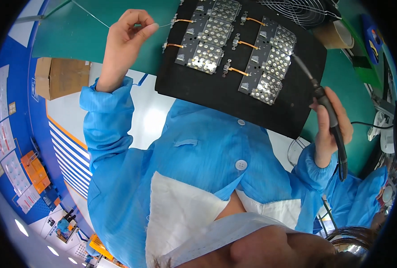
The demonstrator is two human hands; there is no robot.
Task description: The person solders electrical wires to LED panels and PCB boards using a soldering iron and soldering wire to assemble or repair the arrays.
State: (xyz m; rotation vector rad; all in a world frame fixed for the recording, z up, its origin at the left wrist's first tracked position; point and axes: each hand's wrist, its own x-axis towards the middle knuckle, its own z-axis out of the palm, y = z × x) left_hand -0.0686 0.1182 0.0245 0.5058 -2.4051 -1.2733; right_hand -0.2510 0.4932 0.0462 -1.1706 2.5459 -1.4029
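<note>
Clearly, in the head view, the left hand is at 11 o'clock, its thumb and forefinger pinching a thin pale wire that shows on both sides of the pinch. At 3 o'clock, the right hand has its fingers wrapped around a black pen-shaped soldering iron. The iron's metal tip points to 11 o'clock, near the right column of 3 dark circuit boards with round silvery domes; I cannot tell if it touches. These boards lie at 1 o'clock, on a black flat mat, beside a similar left column. One brown cardboard box stands at 10 o'clock.
</note>
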